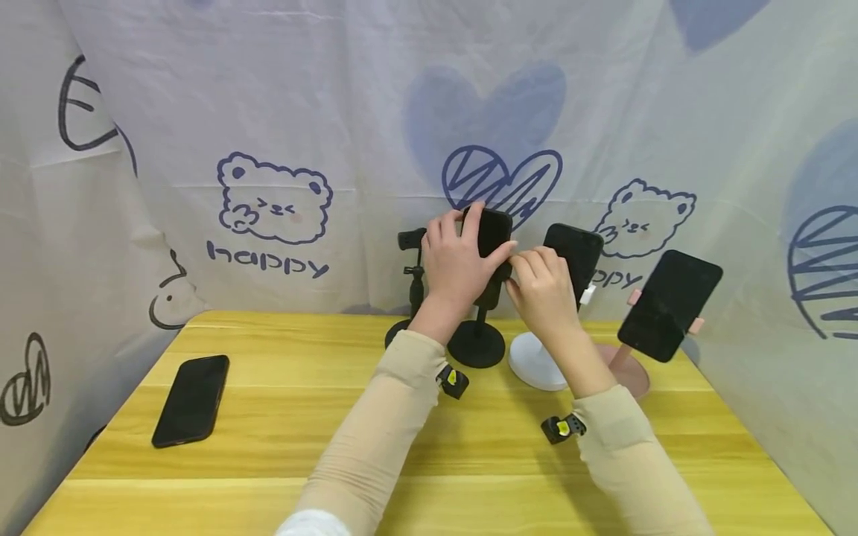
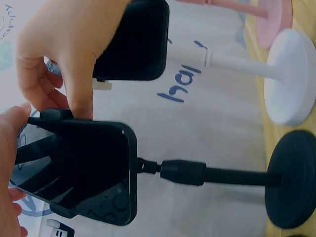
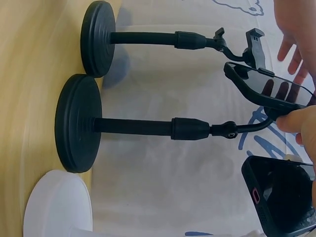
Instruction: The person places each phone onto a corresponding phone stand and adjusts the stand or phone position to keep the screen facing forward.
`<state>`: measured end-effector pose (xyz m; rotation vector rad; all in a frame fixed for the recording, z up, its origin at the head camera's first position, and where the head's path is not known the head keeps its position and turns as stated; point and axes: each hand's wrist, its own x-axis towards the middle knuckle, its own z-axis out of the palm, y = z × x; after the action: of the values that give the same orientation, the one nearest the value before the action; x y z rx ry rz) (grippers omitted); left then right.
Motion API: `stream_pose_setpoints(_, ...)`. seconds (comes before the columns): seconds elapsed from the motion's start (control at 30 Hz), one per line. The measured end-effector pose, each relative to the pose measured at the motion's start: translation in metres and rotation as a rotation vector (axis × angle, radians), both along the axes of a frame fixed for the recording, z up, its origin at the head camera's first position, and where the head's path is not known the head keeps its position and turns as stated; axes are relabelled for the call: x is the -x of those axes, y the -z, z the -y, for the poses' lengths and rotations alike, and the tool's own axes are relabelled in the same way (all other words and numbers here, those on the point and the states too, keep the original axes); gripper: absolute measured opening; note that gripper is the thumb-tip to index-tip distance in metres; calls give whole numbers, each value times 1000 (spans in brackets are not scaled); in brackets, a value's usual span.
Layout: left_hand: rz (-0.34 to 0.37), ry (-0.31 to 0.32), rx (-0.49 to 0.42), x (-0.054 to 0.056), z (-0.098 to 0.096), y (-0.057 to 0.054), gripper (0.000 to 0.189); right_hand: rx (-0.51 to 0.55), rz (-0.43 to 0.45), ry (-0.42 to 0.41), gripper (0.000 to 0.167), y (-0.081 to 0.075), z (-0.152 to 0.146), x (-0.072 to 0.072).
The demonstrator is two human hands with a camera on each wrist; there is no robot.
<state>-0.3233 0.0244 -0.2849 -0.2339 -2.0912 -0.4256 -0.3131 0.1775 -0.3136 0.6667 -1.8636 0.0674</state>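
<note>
A black phone (image 1: 494, 232) sits upright in the holder of a black stand (image 1: 477, 347). My left hand (image 1: 454, 260) spans the phone's upper part, its thumb at the right edge and fingers at the left edge. From the right side, my right hand (image 1: 544, 286) pinches the holder's black side clamp (image 2: 55, 114) with curled fingers and thumb, against the phone's long edge. In the right wrist view, the thumb presses by the phone's side (image 3: 256, 96). The back of the holder is mostly hidden.
Left of this stand is another black stand (image 1: 415, 286) with its clamp holding no phone. To the right are a white stand (image 1: 532, 365) and a pink stand (image 1: 633, 372), each bearing a phone. Another phone (image 1: 191, 402) lies flat on the wooden table (image 1: 288, 417). A printed cloth (image 1: 375, 112) hangs behind.
</note>
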Motion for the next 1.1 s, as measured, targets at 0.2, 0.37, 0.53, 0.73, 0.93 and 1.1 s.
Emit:
stream_pose_setpoints(0.2, -24, -59, 110, -3, 5, 2, 79, -14, -10, 49, 23, 0, -2, -1)
stream_pose_setpoints(0.37, -64, -58, 140, -7, 8, 4, 77, -12, -11, 79, 23, 1, -3, -1)
stream_pose_setpoints(0.53, -92, -63, 131, -11, 14, 7, 71, 2, -20, 88, 22, -2, -5, -1)
stream_pose_setpoints(0.73, -75, -52, 92, -18, 26, 11, 64, 16, -4, 105, 19, -1, -11, -1)
stream_pose_setpoints(0.93, -67, -21, 75, -28, 33, 14, 61, 6, 7, 125, 17, 2, -11, -2)
stream_pose_setpoints(1.1, -78, -9, 54, -38, 38, 15, 59, 18, 3, 139, 19, 2, -10, -5)
